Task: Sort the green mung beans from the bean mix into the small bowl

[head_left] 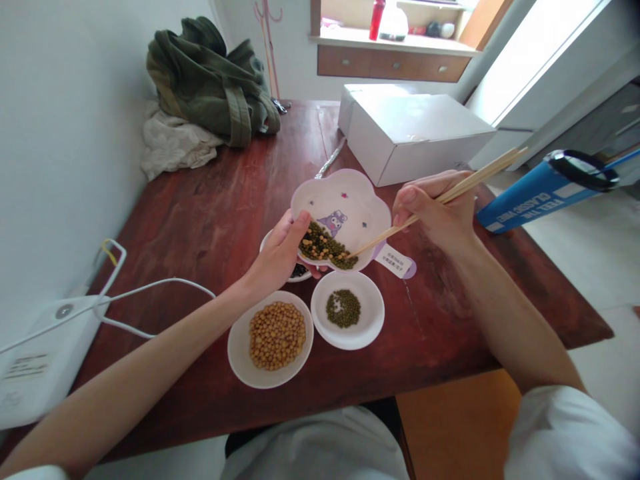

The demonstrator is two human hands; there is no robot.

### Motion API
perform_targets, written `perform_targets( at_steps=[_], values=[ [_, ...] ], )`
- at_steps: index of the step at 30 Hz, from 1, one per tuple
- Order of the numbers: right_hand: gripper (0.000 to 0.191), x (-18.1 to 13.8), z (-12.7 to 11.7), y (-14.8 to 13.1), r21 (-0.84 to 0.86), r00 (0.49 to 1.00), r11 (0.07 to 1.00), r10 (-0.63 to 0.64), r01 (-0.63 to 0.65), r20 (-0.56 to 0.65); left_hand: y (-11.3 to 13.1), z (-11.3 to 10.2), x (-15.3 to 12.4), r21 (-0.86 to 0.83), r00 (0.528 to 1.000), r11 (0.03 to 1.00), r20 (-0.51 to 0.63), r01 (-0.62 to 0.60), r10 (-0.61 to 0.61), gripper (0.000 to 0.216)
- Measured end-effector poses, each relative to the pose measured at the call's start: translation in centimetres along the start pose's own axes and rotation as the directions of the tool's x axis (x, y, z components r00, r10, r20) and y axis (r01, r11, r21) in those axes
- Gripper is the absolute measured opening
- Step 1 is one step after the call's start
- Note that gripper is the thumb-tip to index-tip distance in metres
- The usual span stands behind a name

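Note:
My left hand (280, 253) grips the near-left rim of a white flower-shaped plate (357, 200) with a cartoon print, tilted toward me. Mixed green and yellow beans (325, 247) lie heaped at its low edge. My right hand (437, 210) holds wooden chopsticks (450, 195), whose tips reach into the bean heap. Below the plate stand two small white dishes: one of yellow beans (277, 335) at the left and one of green beans (343, 308) at the right. A third small dish (299, 271) with dark beans is mostly hidden under my left hand.
The red-brown wooden table (210, 220) carries a white cardboard box (410, 133) at the back right, a green bag (215, 80) on pale cloth at the back left, and a white device with cable (45, 353) at the near left. A blue box (545, 190) juts in at the right.

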State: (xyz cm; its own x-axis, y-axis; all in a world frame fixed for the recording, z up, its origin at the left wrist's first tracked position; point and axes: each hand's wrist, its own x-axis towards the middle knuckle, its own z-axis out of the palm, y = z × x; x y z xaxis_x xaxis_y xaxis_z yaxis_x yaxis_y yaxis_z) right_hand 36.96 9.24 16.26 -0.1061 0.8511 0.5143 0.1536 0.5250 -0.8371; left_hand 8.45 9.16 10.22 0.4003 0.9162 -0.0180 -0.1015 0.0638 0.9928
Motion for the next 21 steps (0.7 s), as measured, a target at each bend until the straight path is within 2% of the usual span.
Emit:
perform_targets(
  at_steps=[6,13,17,21],
  values=[
    [0.073,0.1,0.5,0.6,0.048,0.999,0.998,0.032,-0.032,-0.004,-0.1,0.0,0.1,0.013,1.000,1.000,-0.025,0.014,-0.013,0.087],
    [0.075,0.3,0.3,2.0,0.100,0.997,0.995,-0.004,0.012,-0.082,-0.2,0.0,0.1,-0.004,1.000,1.000,-0.014,-0.005,0.005,0.081],
    [0.077,0.5,0.0,2.1,0.035,0.993,0.999,-0.034,0.038,-0.115,-0.2,0.0,0.2,-0.006,1.000,1.000,-0.024,0.000,0.000,0.087],
    [0.073,0.2,0.3,0.9,-0.006,0.997,1.000,0.002,-0.003,-0.078,-0.2,0.1,0.2,-0.001,0.999,1.000,-0.035,-0.012,0.012,0.086]
  ],
)
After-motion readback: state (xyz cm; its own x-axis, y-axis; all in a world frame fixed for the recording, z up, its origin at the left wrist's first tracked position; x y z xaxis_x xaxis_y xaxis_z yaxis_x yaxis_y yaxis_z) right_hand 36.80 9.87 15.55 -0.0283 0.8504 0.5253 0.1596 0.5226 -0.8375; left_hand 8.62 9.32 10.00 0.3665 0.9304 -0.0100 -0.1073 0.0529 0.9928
